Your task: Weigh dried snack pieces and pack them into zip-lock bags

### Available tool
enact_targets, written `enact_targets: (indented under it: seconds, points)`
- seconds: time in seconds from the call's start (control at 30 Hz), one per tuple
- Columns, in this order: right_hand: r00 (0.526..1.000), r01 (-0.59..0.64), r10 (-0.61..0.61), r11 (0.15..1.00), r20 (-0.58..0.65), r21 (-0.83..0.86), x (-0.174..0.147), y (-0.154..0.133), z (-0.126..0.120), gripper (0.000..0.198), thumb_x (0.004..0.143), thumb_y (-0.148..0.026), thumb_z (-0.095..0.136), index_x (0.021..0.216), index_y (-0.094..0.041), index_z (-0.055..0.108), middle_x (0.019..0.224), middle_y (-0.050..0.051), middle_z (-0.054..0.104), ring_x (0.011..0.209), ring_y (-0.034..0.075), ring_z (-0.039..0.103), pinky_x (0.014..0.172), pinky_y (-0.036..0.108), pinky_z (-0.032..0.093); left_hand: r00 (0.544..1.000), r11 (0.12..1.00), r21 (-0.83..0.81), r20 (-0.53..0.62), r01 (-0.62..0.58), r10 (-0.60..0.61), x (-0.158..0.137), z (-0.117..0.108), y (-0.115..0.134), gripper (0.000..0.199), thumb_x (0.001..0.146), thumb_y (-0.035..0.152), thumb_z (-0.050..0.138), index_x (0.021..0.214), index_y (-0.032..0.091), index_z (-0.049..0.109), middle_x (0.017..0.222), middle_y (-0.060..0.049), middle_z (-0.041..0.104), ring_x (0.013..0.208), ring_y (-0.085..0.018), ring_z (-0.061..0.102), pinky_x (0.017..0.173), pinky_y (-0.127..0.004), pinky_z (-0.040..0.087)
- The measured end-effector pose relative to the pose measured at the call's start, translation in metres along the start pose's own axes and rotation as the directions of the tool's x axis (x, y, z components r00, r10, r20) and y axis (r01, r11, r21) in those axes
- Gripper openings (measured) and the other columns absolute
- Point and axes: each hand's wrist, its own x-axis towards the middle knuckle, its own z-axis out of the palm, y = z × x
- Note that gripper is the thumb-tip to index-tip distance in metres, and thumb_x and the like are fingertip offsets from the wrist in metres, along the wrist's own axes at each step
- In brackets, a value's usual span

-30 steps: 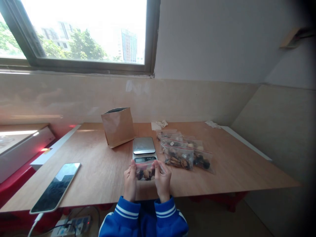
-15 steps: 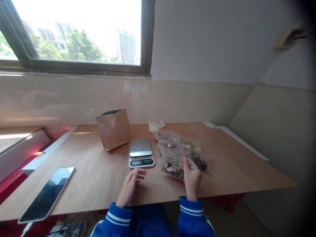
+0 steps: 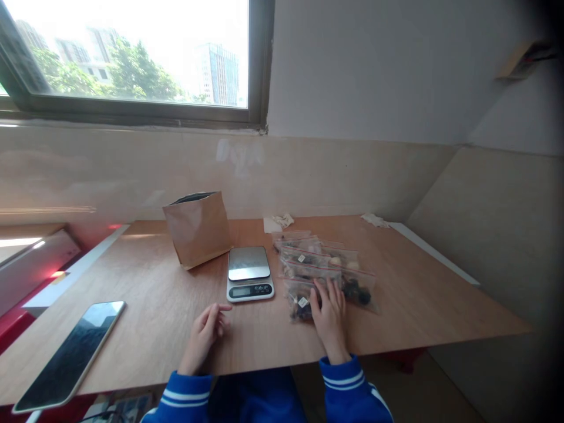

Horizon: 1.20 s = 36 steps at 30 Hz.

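Note:
My right hand [image 3: 328, 314] lies flat, fingers spread, on a clear zip bag of mixed nuts [image 3: 302, 301] at the near end of a pile of several such bags [image 3: 328, 267]. My left hand [image 3: 205, 333] rests on the wooden table [image 3: 167, 311] with fingers loosely curled and nothing in it, just in front of a small digital kitchen scale [image 3: 249, 272] whose steel platform is bare. A brown paper bag [image 3: 198, 228] stands open behind the scale to the left.
A tablet with a dark screen [image 3: 70, 353] lies at the near left edge. Crumpled white scraps [image 3: 282, 221] sit by the back wall, with another scrap [image 3: 374, 220] to the right. A window is above, and walls close the back and right.
Both hands held a nut bag in front of the scale. The right hand carried it right and laid it on the pile, now pressing flat; the left hand let go and dropped to the table.

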Motion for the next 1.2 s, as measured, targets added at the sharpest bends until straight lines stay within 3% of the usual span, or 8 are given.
enact_targets:
  seconds: [0.17,0.37,0.47,0.6,0.67,0.8,0.93,1.2]
  points:
    - [0.996,-0.031,0.029,0.999,0.089,0.021,-0.007,0.013,0.006,0.045,0.094,-0.038,0.029,0.125,-0.019,0.057,0.138,0.013,0.047,0.130,0.028,0.038,0.103,0.051,0.033,0.991,0.995,-0.048,-0.098,0.086,-0.090,-0.005,-0.029,-0.005,0.052,0.077,0.061,0.051,0.094,0.014,0.063,0.063,0.002,0.052,0.039,-0.003,0.030,0.034,-0.015,0.016]
    - [0.995,-0.051,0.047,0.998,0.090,0.045,-0.007,0.011,0.003,0.046,0.095,-0.037,0.028,0.123,-0.017,0.059,0.135,0.014,0.051,0.127,0.027,0.044,0.102,0.050,0.035,0.991,0.993,0.056,0.079,0.107,-0.111,0.005,-0.038,-0.008,0.051,0.078,0.060,0.047,0.095,0.014,0.061,0.070,-0.002,0.059,0.035,-0.002,0.028,0.031,-0.016,0.015]
    - [0.997,-0.029,0.026,0.998,0.070,0.052,-0.006,0.011,0.003,0.045,0.094,-0.036,0.029,0.121,-0.017,0.060,0.133,0.013,0.053,0.125,0.027,0.046,0.101,0.049,0.037,0.997,0.986,0.168,-0.081,0.013,0.001,0.021,-0.057,-0.004,0.053,0.075,0.058,0.053,0.109,0.017,0.055,0.094,-0.008,0.062,0.046,-0.006,0.044,0.032,-0.017,0.026]
    - [0.998,-0.015,0.012,0.998,0.061,0.056,-0.007,0.014,0.005,0.045,0.094,-0.037,0.029,0.120,-0.018,0.061,0.131,0.013,0.054,0.125,0.027,0.046,0.101,0.048,0.037,0.815,0.897,0.423,-0.470,-0.129,0.338,0.059,-0.093,0.005,0.068,0.065,0.053,0.063,0.121,0.017,0.046,0.125,-0.015,0.046,0.092,-0.024,0.057,0.061,-0.036,0.053]
    - [0.998,-0.022,0.018,0.998,0.066,0.059,-0.007,0.016,0.006,0.046,0.094,-0.038,0.029,0.120,-0.018,0.061,0.132,0.013,0.054,0.125,0.027,0.046,0.101,0.048,0.037,0.763,0.863,0.488,-0.506,-0.132,0.403,0.086,-0.106,0.011,0.081,0.060,0.052,0.068,0.126,0.016,0.040,0.129,-0.017,0.041,0.107,-0.029,0.053,0.084,-0.049,0.049]
    - [0.997,-0.038,0.033,0.997,0.074,0.069,-0.007,0.017,0.007,0.047,0.094,-0.040,0.029,0.119,-0.018,0.062,0.133,0.014,0.053,0.125,0.028,0.046,0.100,0.049,0.037,0.860,0.876,0.438,-0.348,-0.203,0.373,0.136,-0.114,0.019,0.091,0.054,0.050,0.074,0.127,0.013,0.035,0.133,-0.020,0.041,0.119,-0.031,0.046,0.096,-0.049,0.041]
    - [0.997,-0.026,0.019,0.995,0.075,0.093,-0.006,0.017,0.006,0.046,0.094,-0.040,0.030,0.118,-0.018,0.062,0.132,0.013,0.054,0.123,0.028,0.048,0.100,0.049,0.038,0.952,0.920,0.326,-0.140,-0.216,0.273,0.161,-0.121,0.023,0.067,0.056,0.055,0.069,0.107,0.015,0.052,0.109,-0.013,0.062,0.101,-0.028,0.059,0.089,-0.044,0.046]
    - [0.996,-0.038,0.029,0.995,0.089,0.097,-0.005,0.018,0.006,0.047,0.094,-0.040,0.029,0.118,-0.018,0.062,0.131,0.013,0.054,0.123,0.027,0.048,0.100,0.047,0.038,0.948,0.918,0.281,-0.071,-0.280,0.311,0.166,-0.129,0.016,0.060,0.061,0.048,0.067,0.109,0.015,0.054,0.108,-0.013,0.064,0.106,-0.029,0.058,0.091,-0.041,0.046]
